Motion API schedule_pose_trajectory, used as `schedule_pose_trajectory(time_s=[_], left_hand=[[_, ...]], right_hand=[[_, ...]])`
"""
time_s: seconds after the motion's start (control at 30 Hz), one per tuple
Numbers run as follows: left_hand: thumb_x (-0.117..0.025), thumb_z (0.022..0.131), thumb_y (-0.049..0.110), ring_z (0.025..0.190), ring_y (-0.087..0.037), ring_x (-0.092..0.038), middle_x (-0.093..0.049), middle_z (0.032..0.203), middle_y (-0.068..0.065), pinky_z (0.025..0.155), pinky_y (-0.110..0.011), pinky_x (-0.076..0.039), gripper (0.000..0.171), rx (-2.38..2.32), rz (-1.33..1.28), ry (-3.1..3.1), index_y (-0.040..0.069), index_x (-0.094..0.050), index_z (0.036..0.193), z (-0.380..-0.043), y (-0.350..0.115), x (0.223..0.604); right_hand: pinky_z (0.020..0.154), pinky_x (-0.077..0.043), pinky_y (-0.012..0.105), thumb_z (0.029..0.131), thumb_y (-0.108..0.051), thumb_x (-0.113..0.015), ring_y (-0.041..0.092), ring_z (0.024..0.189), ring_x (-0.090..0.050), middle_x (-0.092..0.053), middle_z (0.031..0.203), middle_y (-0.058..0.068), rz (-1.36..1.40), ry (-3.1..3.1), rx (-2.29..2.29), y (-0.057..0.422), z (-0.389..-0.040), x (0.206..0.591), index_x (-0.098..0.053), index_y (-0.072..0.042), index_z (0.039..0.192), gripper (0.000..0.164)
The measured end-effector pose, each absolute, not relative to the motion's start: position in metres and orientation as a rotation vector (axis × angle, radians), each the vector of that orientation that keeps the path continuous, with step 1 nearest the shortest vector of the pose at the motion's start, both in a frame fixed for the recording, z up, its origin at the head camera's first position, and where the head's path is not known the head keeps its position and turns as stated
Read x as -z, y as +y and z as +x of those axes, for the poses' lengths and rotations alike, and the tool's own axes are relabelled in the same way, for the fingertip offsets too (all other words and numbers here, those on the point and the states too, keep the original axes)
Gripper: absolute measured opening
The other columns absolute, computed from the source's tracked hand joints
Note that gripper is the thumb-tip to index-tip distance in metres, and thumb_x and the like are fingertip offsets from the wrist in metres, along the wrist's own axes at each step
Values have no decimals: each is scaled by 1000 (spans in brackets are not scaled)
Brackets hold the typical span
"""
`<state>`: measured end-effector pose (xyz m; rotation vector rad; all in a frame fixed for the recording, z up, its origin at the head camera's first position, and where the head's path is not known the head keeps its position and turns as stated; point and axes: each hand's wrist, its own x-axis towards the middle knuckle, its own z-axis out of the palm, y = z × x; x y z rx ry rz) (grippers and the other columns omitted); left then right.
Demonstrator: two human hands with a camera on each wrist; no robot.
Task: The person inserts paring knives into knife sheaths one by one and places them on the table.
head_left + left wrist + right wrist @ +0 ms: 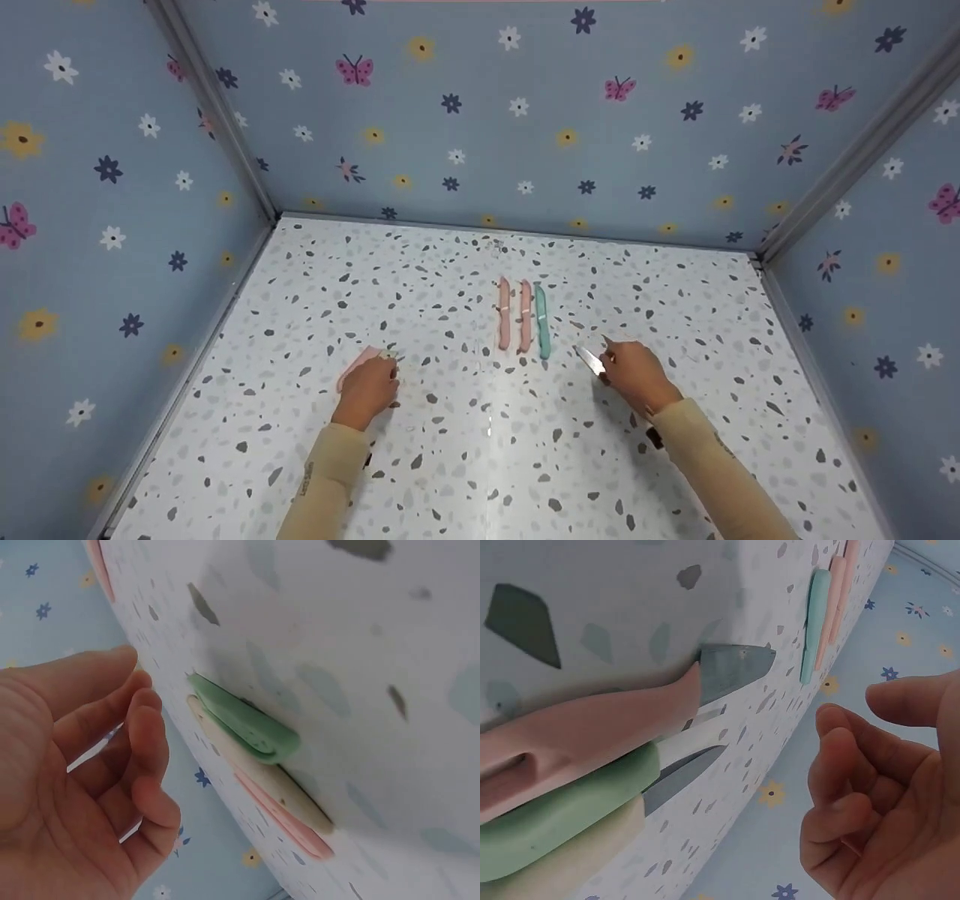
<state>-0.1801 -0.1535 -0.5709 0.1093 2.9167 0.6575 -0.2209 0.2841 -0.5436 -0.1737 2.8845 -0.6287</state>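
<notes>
My left hand is at the left, fingers loosely curled and holding nothing, close over a pink blade cover. The left wrist view shows a green cover and a beige cover lying beside the pink one. To the right, my right hand hovers by three bare knives, its fingers bent around nothing. Their handles are pink, green and cream; from above, the hand hides most of them, with one blade showing.
Mid-table, a teal sheathed knife lies in a row beside two pink sheathed knives, roughly parallel. Flower-patterned blue panels wall in the speckled white table at the back and both sides.
</notes>
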Motion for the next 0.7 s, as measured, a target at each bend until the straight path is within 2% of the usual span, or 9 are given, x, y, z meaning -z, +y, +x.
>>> schedule_pose_trajectory(time_s=[0.17, 0.3, 0.43, 0.7], left_hand=[[-63, 89, 8, 75, -25, -58, -62, 83, -10, 70, -43, -48, 11, -588, 89, 2997, 0, -65, 95, -180, -159, 577], [-64, 87, 6, 70, -24, -58, -63, 79, -12, 67, -44, -47, 7, -600, 85, 3055, 0, -65, 88, -179, -162, 582], [-64, 88, 6, 68, -23, -58, -64, 78, -12, 66, -44, -47, 7, -597, 66, 3061, 1, -65, 83, -180, -163, 585], [-64, 88, 5, 74, -27, -61, -66, 82, -13, 71, -45, -49, 7, -557, 63, 3044, -1, -68, 89, -180, -160, 585]], right_hand=[[53, -43, 33, 95, -20, -51, 18, 58, -53, -60, 69, 3, -118, 2861, 691, 298, -213, 546, -67, -4, 85, 25], [57, -43, 35, 95, -21, -51, 19, 60, -52, -60, 70, 3, -109, 2886, 688, 307, -210, 547, -67, -5, 82, 26], [59, -45, 35, 95, -23, -52, 19, 63, -54, -61, 74, 4, -72, 2875, 686, 310, -208, 547, -68, -4, 87, 26], [64, -47, 37, 94, -25, -57, 21, 69, -56, -63, 80, 6, 29, 2822, 714, 314, -206, 550, -68, -4, 92, 24]])
